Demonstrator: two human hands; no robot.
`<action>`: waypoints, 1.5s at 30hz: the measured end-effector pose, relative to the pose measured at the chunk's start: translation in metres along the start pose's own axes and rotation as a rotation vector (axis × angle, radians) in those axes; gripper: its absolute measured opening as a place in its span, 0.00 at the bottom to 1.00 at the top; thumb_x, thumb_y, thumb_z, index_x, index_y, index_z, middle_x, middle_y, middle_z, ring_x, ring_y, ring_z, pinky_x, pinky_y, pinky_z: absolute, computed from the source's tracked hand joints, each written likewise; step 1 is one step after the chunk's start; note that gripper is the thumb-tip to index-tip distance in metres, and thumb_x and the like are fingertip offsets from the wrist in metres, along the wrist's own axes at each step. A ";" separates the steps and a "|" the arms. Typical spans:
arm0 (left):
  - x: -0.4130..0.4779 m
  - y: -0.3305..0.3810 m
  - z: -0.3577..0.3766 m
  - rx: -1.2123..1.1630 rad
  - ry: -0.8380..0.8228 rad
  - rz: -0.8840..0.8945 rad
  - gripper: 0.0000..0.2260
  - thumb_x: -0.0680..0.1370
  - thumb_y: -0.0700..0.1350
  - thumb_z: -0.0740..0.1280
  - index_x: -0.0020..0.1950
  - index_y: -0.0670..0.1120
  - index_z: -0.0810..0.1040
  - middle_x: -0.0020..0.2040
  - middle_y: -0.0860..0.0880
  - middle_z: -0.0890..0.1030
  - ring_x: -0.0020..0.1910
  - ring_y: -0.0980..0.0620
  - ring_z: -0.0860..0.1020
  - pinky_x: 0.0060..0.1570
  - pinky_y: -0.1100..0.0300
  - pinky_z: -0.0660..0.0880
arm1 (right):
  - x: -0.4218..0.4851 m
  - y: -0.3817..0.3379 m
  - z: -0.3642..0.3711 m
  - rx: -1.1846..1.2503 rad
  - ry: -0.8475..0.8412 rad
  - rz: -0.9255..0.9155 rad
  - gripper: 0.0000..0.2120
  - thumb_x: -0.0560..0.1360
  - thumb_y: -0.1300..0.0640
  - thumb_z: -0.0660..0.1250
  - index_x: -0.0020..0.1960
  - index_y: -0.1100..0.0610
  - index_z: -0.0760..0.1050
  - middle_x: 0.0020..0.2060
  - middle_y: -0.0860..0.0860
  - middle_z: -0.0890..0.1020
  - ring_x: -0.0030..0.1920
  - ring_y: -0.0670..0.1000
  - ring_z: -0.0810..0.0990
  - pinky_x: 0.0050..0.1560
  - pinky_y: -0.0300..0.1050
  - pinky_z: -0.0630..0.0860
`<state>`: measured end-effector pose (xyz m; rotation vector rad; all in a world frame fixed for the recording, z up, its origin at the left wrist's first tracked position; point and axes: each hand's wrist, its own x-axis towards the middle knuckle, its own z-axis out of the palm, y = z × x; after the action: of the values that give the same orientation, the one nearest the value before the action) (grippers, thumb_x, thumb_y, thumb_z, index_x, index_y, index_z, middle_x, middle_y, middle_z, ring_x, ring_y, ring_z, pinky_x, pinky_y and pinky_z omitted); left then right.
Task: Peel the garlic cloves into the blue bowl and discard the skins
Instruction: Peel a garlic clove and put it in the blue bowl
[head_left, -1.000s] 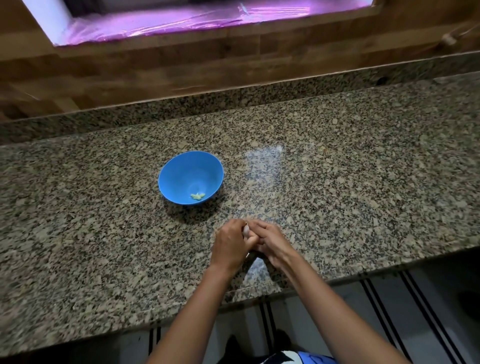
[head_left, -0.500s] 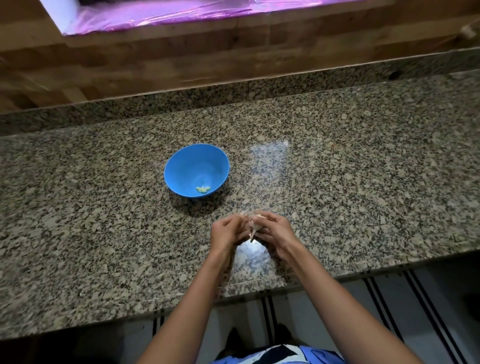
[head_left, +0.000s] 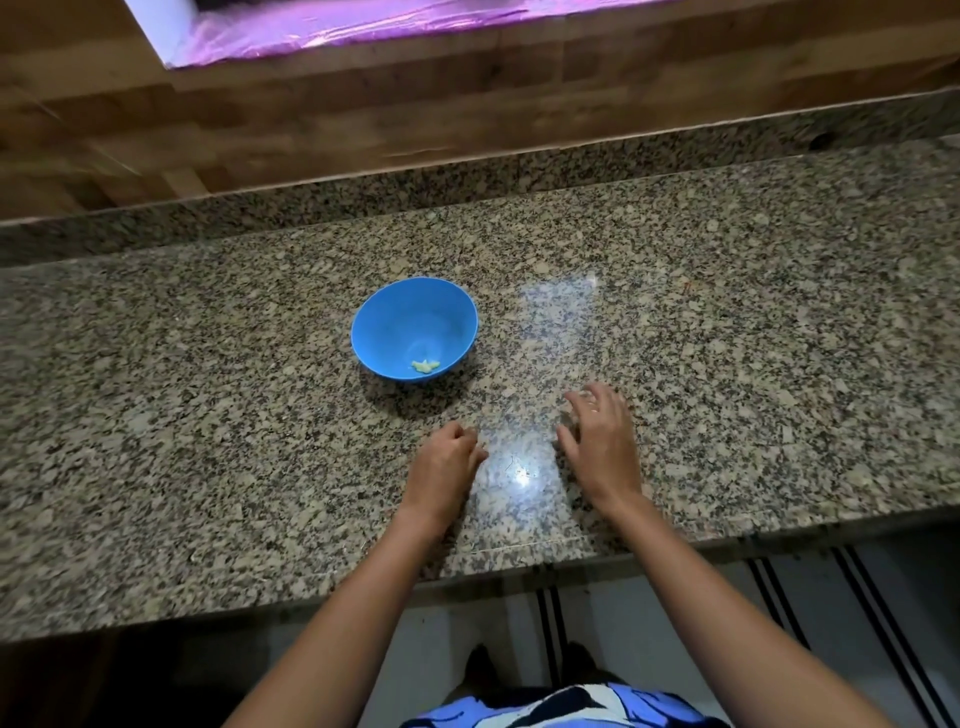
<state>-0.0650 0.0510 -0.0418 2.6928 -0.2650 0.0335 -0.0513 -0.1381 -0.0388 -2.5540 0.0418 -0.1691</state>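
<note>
The blue bowl stands on the desk just ahead of the left hand, bare stone lies wide on both sides of it and between that hand and the right hand, and a wooden wall closes off the back.

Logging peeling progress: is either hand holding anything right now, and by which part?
Cannot tell. The left hand is curled with its palm side hidden; the right hand hovers spread and blurred, nothing clearly in it.
</note>
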 end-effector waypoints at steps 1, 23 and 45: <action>0.001 -0.004 -0.001 -0.032 0.001 0.011 0.11 0.77 0.46 0.67 0.52 0.39 0.81 0.47 0.46 0.81 0.42 0.51 0.78 0.44 0.58 0.78 | -0.005 -0.006 0.004 0.074 0.007 -0.052 0.18 0.75 0.58 0.65 0.65 0.56 0.71 0.67 0.54 0.70 0.67 0.52 0.68 0.68 0.50 0.67; 0.018 0.010 -0.026 -0.852 -0.402 -0.697 0.06 0.73 0.32 0.69 0.49 0.30 0.79 0.45 0.33 0.82 0.36 0.47 0.82 0.35 0.62 0.80 | -0.012 -0.030 0.033 0.972 -0.335 0.509 0.06 0.77 0.61 0.63 0.44 0.60 0.78 0.35 0.53 0.81 0.37 0.49 0.78 0.44 0.41 0.77; -0.005 0.007 -0.032 -1.489 -0.199 -0.843 0.09 0.75 0.30 0.65 0.53 0.32 0.79 0.49 0.36 0.83 0.44 0.46 0.83 0.45 0.59 0.81 | -0.015 -0.025 0.019 0.912 -0.469 0.186 0.08 0.75 0.63 0.66 0.54 0.57 0.79 0.42 0.49 0.83 0.39 0.44 0.81 0.42 0.38 0.78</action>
<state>-0.0708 0.0593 -0.0108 1.1429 0.5878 -0.4770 -0.0637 -0.1056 -0.0427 -1.6124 0.0149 0.4007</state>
